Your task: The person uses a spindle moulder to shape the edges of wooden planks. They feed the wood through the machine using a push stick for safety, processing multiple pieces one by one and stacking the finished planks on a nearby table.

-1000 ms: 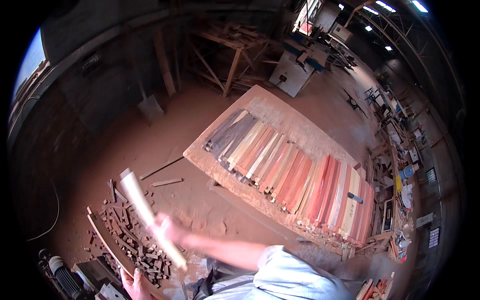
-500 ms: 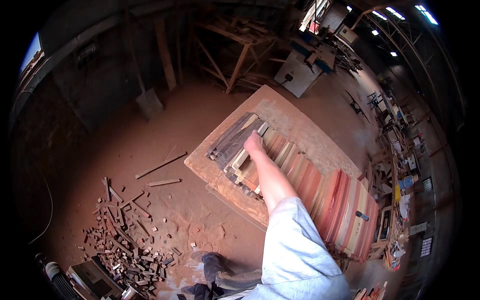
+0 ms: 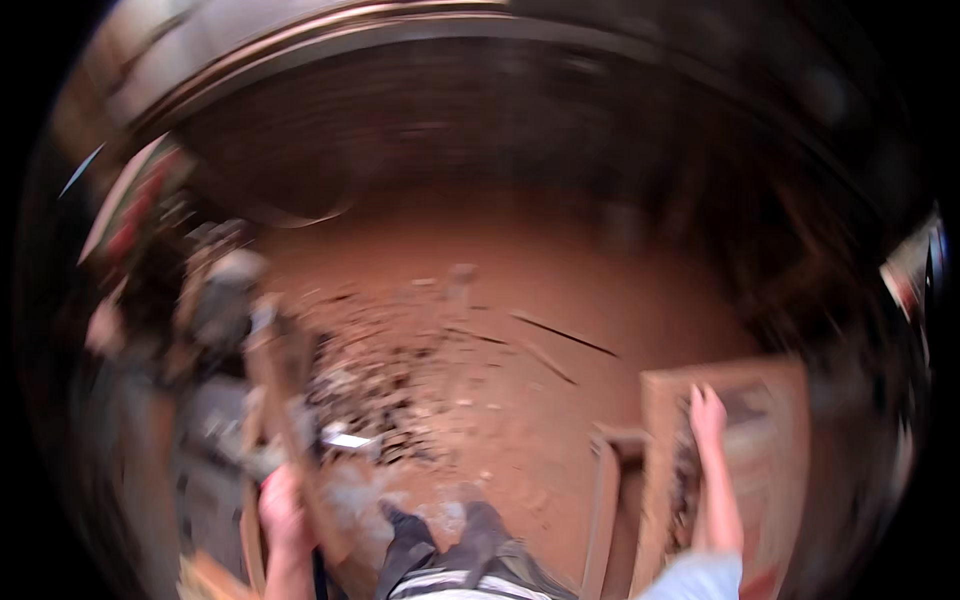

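Note:
Motion blur smears most of the head view. My right hand (image 3: 708, 412) reaches over the wooden table (image 3: 656, 430) on the right, at the far end of a row of wooden strips (image 3: 683, 500). Its fingers point away from me, too blurred to show whether they hold anything. At the lower left is my left hand (image 3: 284, 508), beside a long piece of wood (image 3: 285, 405) that slants past it. Whether that hand grips the wood or only lies against it cannot be made out.
A heap of small wood offcuts (image 3: 375, 400) lies on the dusty reddish floor ahead, with a thin dark stick (image 3: 565, 333) beyond it. Dark, blurred equipment (image 3: 215, 300) stands at the left. My legs (image 3: 450, 545) are at the bottom middle.
The view has swung left, so the table now sits at the right side and the offcuts nearer the middle. My left hand has come into view; my right arm still reaches over the table.

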The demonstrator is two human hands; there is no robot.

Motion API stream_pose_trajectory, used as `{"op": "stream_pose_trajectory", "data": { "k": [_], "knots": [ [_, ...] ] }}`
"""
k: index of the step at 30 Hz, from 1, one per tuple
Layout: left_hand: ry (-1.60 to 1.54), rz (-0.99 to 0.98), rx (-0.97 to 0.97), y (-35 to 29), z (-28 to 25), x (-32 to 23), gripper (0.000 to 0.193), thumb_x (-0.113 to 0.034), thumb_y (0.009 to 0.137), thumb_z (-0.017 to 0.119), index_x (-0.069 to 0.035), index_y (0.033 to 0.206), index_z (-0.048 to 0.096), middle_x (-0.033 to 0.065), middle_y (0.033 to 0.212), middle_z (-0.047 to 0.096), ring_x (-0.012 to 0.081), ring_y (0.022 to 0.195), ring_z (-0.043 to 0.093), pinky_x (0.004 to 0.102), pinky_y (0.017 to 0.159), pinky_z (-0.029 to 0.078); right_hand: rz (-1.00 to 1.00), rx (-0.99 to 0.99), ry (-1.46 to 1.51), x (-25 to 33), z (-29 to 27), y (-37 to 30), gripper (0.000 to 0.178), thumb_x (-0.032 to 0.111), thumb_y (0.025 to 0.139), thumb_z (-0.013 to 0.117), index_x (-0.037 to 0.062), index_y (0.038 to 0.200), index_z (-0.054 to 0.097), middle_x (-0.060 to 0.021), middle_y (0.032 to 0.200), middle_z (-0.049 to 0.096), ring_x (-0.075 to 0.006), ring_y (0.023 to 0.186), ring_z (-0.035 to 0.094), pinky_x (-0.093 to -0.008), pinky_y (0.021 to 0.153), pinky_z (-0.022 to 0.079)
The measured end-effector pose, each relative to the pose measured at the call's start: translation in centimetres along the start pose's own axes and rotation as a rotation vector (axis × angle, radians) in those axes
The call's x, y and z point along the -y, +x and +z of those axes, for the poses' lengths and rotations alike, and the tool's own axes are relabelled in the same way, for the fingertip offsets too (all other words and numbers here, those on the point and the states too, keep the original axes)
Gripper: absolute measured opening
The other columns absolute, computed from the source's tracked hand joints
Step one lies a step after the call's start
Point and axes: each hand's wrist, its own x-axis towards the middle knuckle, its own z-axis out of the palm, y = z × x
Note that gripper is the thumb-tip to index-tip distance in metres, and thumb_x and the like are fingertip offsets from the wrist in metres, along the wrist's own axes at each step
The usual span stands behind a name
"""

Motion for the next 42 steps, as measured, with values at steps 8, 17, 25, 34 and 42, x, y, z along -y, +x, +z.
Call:
{"op": "stream_pose_trajectory", "data": {
  "k": [8,17,25,34,42],
  "knots": [
    [-0.513,-0.029,-0.056,-3.3,3.3,-0.2,0.035,-0.008,0.096,0.066,0.002,0.125,0.049,0.0137,0.110,0.066,0.0237,0.097,0.070,0.0375,0.093,0.057,-0.822,1.198,0.551,41.9,1.1,-28.8,0.064,0.023,0.089,0.075,0.0010,0.142,0.047,-0.0241,0.123,0.065,-0.0400,0.112,0.065,-0.0410,0.098,0.052],
    [1.558,0.533,0.049,-9.4,-15.3,-6.1,0.049,-0.031,0.075,0.081,-0.008,0.116,0.065,0.0123,0.110,0.069,0.0302,0.109,0.065,0.0444,0.098,0.051,-1.567,1.420,-0.094,49.5,4.6,-32.1,0.032,0.017,0.092,0.065,0.0092,0.121,0.055,-0.0142,0.098,0.066,-0.0373,0.086,0.068,-0.0485,0.074,0.056],
    [1.371,0.066,-0.414,-8.2,-29.9,-3.7,0.024,-0.031,0.089,0.068,-0.008,0.095,0.067,0.0155,0.087,0.072,0.0339,0.081,0.071,0.0474,0.070,0.057,-1.087,1.206,0.230,58.1,8.8,-33.3,0.067,0.032,0.092,0.072,-0.0080,0.139,0.046,-0.0282,0.125,0.059,-0.0410,0.116,0.060,-0.0449,0.099,0.050],
    [1.140,0.005,-0.179,6.5,-27.8,2.8,0.032,-0.036,0.093,0.063,-0.005,0.100,0.067,0.0228,0.097,0.071,0.0401,0.091,0.070,0.0497,0.081,0.056,-0.742,1.406,-0.097,58.1,9.6,-38.5,0.033,0.021,0.100,0.056,0.0012,0.127,0.053,-0.0218,0.109,0.066,-0.0371,0.106,0.066,-0.0426,0.090,0.050],
    [0.896,-0.120,-0.296,12.0,-21.2,4.7,0.032,-0.021,0.097,0.046,-0.008,0.103,0.074,0.0231,0.099,0.070,0.0405,0.105,0.066,0.0521,0.092,0.053,-0.782,1.365,0.046,57.0,9.8,-38.8,0.053,0.012,0.099,0.057,-0.0057,0.145,0.040,-0.0230,0.132,0.064,-0.0354,0.127,0.060,-0.0390,0.102,0.048]
  ]
}}
